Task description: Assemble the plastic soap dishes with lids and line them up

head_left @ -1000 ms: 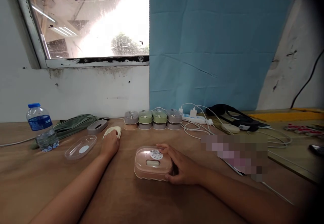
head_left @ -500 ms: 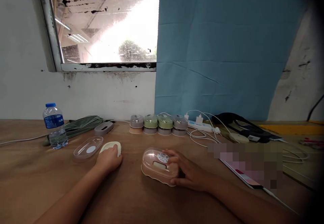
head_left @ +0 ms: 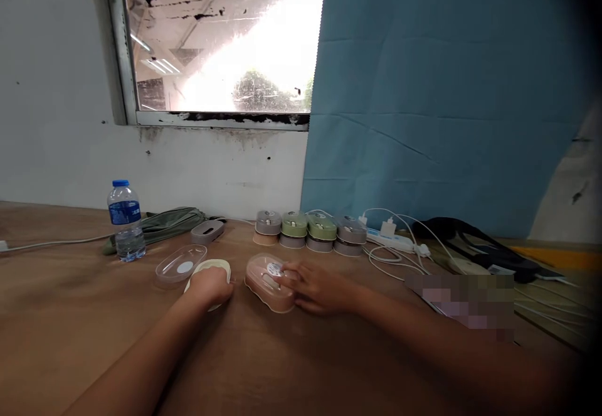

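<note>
Near the middle of the table stands a pink oval soap box (head_left: 264,285) with a clear lid and a round white sticker. My right hand (head_left: 313,287) grips its right end, fingers on the lid and the thumb side low by the base. To the left, my left hand (head_left: 211,287) is closed over a cream oval dish (head_left: 222,266), hiding most of it; its fingertips do not show. Just beyond that hand lies a loose clear lid (head_left: 169,264) with a white sticker. A grey oval part with a slot (head_left: 207,232) is farther back.
Several grey, green and pink soap boxes (head_left: 294,224) stand stacked by the wall. At left is a water bottle (head_left: 126,221) beside a green cloth bag (head_left: 174,223). A power strip (head_left: 395,240) with white cables, a black strap (head_left: 465,246) and a blurred-out device occupy the right.
The pink soap box has shifted left and away from me with my right hand, closer to the cream dish. My left hand has curled further over the dish. The whole view has turned slightly.
</note>
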Motion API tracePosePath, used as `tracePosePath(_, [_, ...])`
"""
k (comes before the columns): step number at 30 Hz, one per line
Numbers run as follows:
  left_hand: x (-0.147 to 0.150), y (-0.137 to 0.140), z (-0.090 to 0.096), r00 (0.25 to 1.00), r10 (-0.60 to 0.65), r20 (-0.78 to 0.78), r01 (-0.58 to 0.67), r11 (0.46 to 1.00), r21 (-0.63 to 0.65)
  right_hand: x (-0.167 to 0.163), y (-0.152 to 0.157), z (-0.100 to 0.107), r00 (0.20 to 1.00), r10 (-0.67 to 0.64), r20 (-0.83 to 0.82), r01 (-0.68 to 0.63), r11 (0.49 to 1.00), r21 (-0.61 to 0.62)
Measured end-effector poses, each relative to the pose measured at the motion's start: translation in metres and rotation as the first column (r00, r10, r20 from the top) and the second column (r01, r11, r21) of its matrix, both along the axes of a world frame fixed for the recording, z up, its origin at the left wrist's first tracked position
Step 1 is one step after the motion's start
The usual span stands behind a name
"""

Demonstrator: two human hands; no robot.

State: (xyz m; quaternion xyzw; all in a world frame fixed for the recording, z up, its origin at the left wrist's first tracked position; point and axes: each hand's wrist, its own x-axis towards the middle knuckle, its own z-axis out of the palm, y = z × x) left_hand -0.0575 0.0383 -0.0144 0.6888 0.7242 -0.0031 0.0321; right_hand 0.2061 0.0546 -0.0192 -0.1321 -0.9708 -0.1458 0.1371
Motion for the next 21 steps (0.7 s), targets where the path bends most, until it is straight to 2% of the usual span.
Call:
tracePosePath(4, [-0.003, 0.001, 0.001, 1.000, 0.021, 0.007, -0.020, 1.000, -0.021, -0.053, 0.029, -0.010, 0.988, -0.150, -0.022, 0.152, 0.983, 0.107])
tracePosePath(9, [-0.001, -0.001, 0.003, 1.000, 0.012, -0.003, -0.012, 0.999, -0.034, -0.115, 0.065, -0.027, 0.958, -0.277, -0.082, 0.285, 0.951, 0.120])
tracePosePath(12, [0.001, -0.003, 0.005, 1.000, 0.001, -0.015, -0.002, 0.999, -0.053, -0.142, 0.086, -0.031, 0.936, -0.342, -0.084, 0.350, 0.929, 0.119])
tracePosePath(16, [0.004, -0.006, 0.008, 0.999, -0.021, -0.036, 0.018, 0.996, -0.084, -0.165, 0.104, -0.028, 0.912, -0.404, -0.071, 0.410, 0.905, 0.117])
tracePosePath(21, [0.006, -0.009, 0.010, 0.998, -0.042, -0.052, 0.035, 0.993, -0.115, -0.172, 0.118, -0.024, 0.877, -0.476, -0.059, 0.480, 0.867, 0.133])
